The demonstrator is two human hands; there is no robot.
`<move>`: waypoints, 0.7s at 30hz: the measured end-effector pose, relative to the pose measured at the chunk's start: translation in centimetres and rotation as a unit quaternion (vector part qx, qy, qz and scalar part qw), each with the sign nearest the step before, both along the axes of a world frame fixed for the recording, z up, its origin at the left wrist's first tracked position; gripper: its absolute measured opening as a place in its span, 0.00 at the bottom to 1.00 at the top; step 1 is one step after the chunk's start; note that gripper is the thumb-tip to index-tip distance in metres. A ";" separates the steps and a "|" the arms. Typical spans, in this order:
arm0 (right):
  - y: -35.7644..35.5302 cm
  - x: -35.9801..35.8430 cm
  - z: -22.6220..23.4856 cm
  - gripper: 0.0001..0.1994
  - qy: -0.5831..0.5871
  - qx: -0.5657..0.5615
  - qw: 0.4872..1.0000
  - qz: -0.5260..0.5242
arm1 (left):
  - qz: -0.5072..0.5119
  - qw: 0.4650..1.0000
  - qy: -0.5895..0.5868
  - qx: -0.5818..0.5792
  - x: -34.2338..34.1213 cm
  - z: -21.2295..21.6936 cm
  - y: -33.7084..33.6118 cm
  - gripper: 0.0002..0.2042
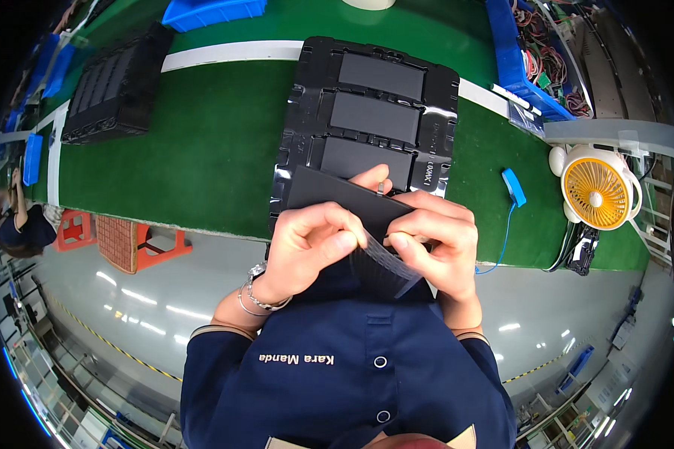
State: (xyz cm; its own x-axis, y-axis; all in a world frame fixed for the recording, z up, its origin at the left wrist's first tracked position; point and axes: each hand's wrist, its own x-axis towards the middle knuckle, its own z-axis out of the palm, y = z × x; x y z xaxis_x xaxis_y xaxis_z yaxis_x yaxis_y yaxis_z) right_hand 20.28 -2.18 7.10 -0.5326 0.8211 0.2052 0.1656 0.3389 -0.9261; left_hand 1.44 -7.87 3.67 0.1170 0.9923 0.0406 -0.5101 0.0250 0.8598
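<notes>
Close to my body, a thin dark rectangular panel (318,190) is held up above the near end of a black plastic tray (433,153). A clear, shiny film (389,263) hangs below the panel, curved toward my shirt. Thumb and forefinger of my left hand (311,243) pinch the film near its upper corner. My right hand (438,236) is closed around the panel's right part; its thumb and forefinger press together near the film. A small metallic tab (380,188) shows at the panel's upper edge. Several similar dark panels (374,117) lie in the tray's recesses.
Another stack of black trays (116,86) stands at the left of the green bench (202,172). To the right are a blue corded object (514,187), a white and yellow fan (595,193) and a blue bin (513,63) of wires. Stools (120,243) stand beyond the bench's left edge.
</notes>
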 end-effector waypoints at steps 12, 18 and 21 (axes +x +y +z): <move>2.2 -0.6 0.4 0.02 -0.015 0.034 0.999 0.002 | -0.027 0.990 0.134 0.035 -1.0 0.0 -0.1 0.04; 2.1 -1.1 0.2 0.02 -0.043 0.100 0.994 -0.031 | -0.012 0.982 0.187 0.037 -0.9 0.7 -0.1 0.04; 1.7 -1.6 -0.1 0.02 -0.072 0.147 0.984 -0.072 | -0.030 0.969 0.245 0.016 -1.3 0.8 -0.3 0.04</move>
State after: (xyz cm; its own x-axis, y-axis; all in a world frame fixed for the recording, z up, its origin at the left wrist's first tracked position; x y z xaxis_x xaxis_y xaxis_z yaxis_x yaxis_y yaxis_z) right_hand 18.71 -0.50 7.00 -0.4559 0.8066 0.3762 0.3542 0.5522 -0.7547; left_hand 0.16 -8.14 4.43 0.1878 0.9822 -0.0036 -0.0386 0.0111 0.9992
